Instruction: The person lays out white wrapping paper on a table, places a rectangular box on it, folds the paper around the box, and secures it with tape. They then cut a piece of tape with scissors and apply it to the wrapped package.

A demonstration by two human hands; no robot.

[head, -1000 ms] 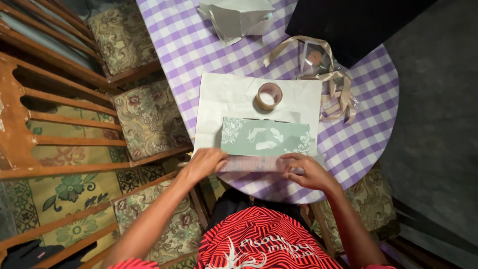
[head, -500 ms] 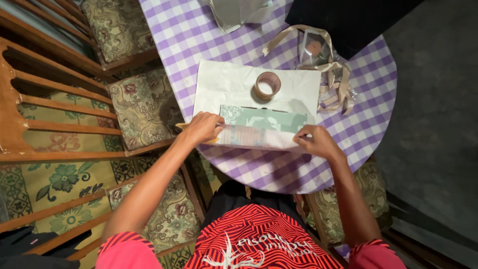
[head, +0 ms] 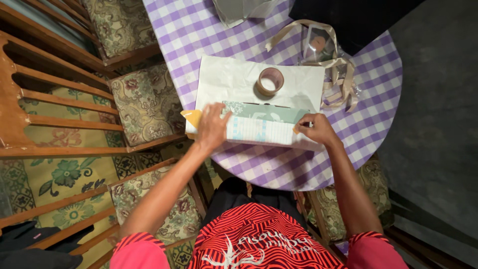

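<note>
A flat green box (head: 269, 115) with a white pattern lies on a sheet of white wrapping paper (head: 234, 79) on the checked table. The near edge of the paper is folded up over the box's front as a flap (head: 261, 132). My left hand (head: 213, 127) presses flat on the left end of that flap. At the flap's right end, my right hand (head: 318, 128) pinches the paper at the box's corner. A roll of brown tape (head: 270, 81) rests on the paper just beyond the box.
The purple-and-white checked tablecloth (head: 358, 124) covers a rounded table. Beige ribbon with a clear packet (head: 328, 60) lies at the right, crumpled paper (head: 239, 10) at the far edge, a dark object (head: 358, 20) beyond. Wooden chairs with patterned cushions (head: 144, 104) stand on the left.
The paper's near edge has been lifted and folded up over the box front. Both hands moved away from me with it; the left hand now lies flat on the flap.
</note>
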